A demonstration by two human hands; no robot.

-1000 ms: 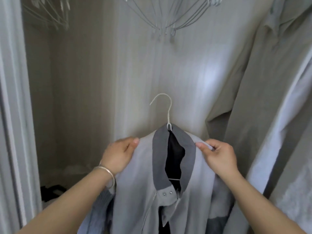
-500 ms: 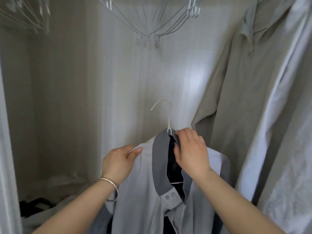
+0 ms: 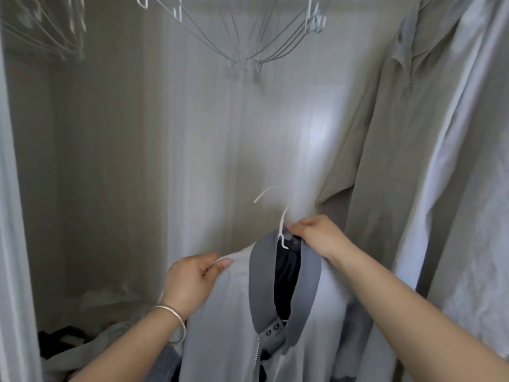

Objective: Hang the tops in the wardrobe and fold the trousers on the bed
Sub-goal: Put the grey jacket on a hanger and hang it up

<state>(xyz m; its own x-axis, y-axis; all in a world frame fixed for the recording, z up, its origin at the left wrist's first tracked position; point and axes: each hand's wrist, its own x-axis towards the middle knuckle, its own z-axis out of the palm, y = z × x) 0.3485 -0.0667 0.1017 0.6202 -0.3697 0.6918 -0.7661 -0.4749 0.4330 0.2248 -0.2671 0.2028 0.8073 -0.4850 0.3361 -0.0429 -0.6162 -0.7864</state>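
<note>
A light grey zip top (image 3: pixel 237 312) with a darker grey collar hangs on a white wire hanger (image 3: pixel 278 205) in front of me, inside the wardrobe. My left hand (image 3: pixel 190 279) pinches the top's left shoulder over the hanger's arm. My right hand (image 3: pixel 316 235) grips the back of the collar at the base of the hanger's hook. The hook points up and left, free of any rail. The top's lower part runs out of view below.
Several empty wire hangers (image 3: pixel 248 45) hang overhead at the centre and more hangers (image 3: pixel 55 37) at the upper left. A beige shirt (image 3: pixel 391 139) and a white garment (image 3: pixel 462 188) hang on the right. Crumpled clothes (image 3: pixel 91 348) lie on the wardrobe floor at lower left.
My right hand left the top's right shoulder and climbed to the collar beside the hook. The left hand kept its hold on the left shoulder. The view has tilted upward slightly.
</note>
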